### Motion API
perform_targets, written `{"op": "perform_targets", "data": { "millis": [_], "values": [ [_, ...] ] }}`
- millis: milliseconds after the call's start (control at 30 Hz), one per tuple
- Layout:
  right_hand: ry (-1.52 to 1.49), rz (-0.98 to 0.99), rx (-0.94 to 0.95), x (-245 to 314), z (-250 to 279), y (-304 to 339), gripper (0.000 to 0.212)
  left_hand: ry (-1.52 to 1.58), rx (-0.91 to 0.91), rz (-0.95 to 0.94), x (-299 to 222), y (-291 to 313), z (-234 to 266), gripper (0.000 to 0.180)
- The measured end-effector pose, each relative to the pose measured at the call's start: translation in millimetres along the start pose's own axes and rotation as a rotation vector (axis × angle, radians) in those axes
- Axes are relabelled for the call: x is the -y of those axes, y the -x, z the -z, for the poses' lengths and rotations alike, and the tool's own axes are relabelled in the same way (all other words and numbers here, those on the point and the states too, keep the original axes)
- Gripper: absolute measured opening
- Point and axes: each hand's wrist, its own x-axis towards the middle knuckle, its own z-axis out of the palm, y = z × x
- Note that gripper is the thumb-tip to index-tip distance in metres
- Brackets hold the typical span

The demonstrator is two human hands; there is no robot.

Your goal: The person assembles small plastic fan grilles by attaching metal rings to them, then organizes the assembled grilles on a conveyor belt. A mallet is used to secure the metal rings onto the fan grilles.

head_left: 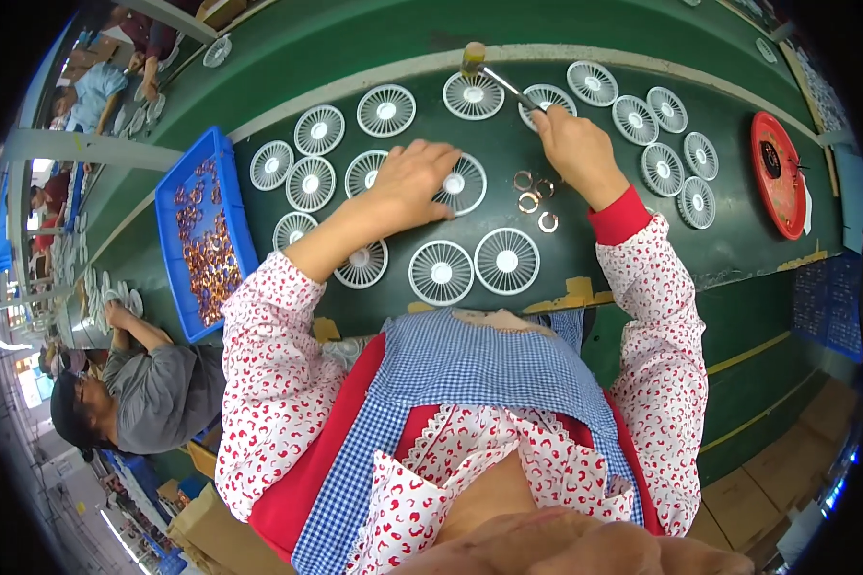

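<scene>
My right hand (577, 149) is wrapped round the dark handle of a small hammer (501, 80). The hammer's yellowish head points away from me, above a white round grille (473, 99) at the far side of the bench. My left hand (414, 184) lies with its fingers stretched over another white grille (466, 186) with thin radial spokes, partly hiding it. A third grille (360, 174) shows partly beside that hand. Between my hands, nearer the right, several loose copper-coloured rings (528, 201) lie on the green bench top.
More white grilles (441, 272) lie across the green bench (585, 251). A blue bin (241, 204) holding many copper rings stands at the left. At the right is a red oval tray (772, 206) with small dark items. Co-workers (153, 374) sit farther left.
</scene>
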Motion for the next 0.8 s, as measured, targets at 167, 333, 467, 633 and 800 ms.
{"op": "perform_targets", "data": {
  "millis": [167, 333, 467, 633, 800],
  "values": [
    [-0.117, 0.064, 0.035, 8, 19, 16, 0.035, 0.011, -0.210, 0.081, 14, -16, -12, 0.080],
    [-0.148, 0.160, 0.007, 12, 16, 45, 0.031, 0.045, -0.170, 0.197, 22, -10, 2, 0.097],
    [0.104, 0.230, 0.156, 12, 10, 55, 0.031, -0.038, -0.251, 0.175, 52, -1, 10, 0.080],
    [-0.065, 0.211, 0.026, 20, 13, 58, 0.031, -0.209, -0.288, 0.354, 89, -4, 21, 0.072],
    [0.075, 0.227, 0.183, 12, 14, 55, 0.031, -0.129, -0.179, 0.438, 91, -21, 20, 0.080]
  ]
}}
